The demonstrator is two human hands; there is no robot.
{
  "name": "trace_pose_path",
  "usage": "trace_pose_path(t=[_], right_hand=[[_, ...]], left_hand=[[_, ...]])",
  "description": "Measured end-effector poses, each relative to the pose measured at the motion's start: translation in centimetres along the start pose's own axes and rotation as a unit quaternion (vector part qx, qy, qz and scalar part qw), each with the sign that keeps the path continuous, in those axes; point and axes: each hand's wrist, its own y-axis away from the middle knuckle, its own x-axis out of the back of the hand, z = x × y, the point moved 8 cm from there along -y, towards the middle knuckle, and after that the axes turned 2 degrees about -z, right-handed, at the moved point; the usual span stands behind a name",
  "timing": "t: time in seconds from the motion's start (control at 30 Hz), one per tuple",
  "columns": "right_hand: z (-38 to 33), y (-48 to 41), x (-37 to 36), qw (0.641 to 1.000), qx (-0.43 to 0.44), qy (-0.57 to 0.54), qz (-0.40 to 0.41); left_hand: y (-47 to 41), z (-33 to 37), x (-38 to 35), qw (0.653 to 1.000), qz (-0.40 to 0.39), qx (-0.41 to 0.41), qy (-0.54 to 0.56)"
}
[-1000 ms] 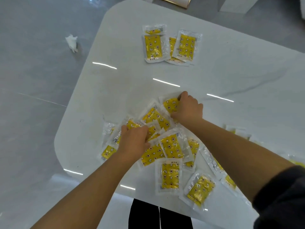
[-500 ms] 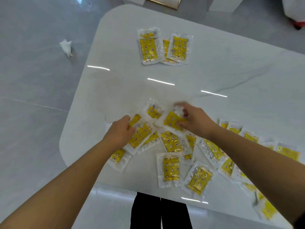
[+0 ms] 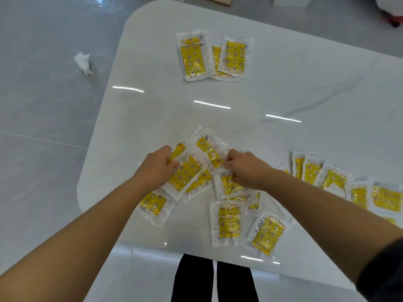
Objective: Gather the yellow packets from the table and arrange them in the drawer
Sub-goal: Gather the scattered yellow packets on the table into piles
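Your left hand (image 3: 156, 168) curls its fingers round the left edge of a fanned bunch of yellow packets (image 3: 186, 174), thumb on top, gripping them at the near part of the white table (image 3: 152, 105). Your right hand (image 3: 247, 171) meets the bunch from the right, its bent fingers pinching the edge of the upper packet (image 3: 208, 150) while its heel covers a lower packet (image 3: 229, 185). Nearer you, loose packets (image 3: 230, 223) lie flat by the table's edge. An overlapping row of packets (image 3: 333, 178) runs off to your right. A far group of packets (image 3: 193, 59) lies well apart across the table. A crumpled tissue (image 3: 84, 62) sits on the floor (image 3: 43, 116) to the left.
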Motion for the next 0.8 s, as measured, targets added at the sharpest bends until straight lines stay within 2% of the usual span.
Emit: trace_pose_path(t=[0.27, 0.4, 0.5, 0.6, 0.67, 0.73, 0.8], right_hand=[[2.2, 1.1, 2.3, 0.988, -0.010, -0.151, 0.020], [5.7, 1.9, 3.9, 0.945, -0.056, -0.321, 0.013], [9.2, 3.0, 5.1, 0.879, -0.089, -0.469, 0.015], [13.5, 3.6, 6.1, 0.817, -0.104, -0.566, 0.036], [16.3, 3.6, 6.9, 0.756, -0.108, -0.643, 0.059], [18.7, 3.2, 7.8, 0.678, -0.114, -0.722, 0.080], [21.4, 2.7, 8.9, 0.632, -0.132, -0.756, 0.111]], left_hand=[[-0.8, 2.0, 1.4, 0.999, 0.018, 0.011, 0.029], [-1.0, 3.2, 1.6, 0.996, 0.047, 0.030, 0.070], [-1.3, 4.8, 1.4, 0.992, 0.063, 0.044, 0.104], [-2.1, 7.4, 1.3, 0.985, 0.082, 0.033, 0.148], [-3.2, 9.5, 1.4, 0.975, 0.104, 0.028, 0.196], [-4.9, 11.5, 1.5, 0.958, 0.126, 0.032, 0.255], [-6.9, 13.2, 1.5, 0.941, 0.142, 0.040, 0.303]])
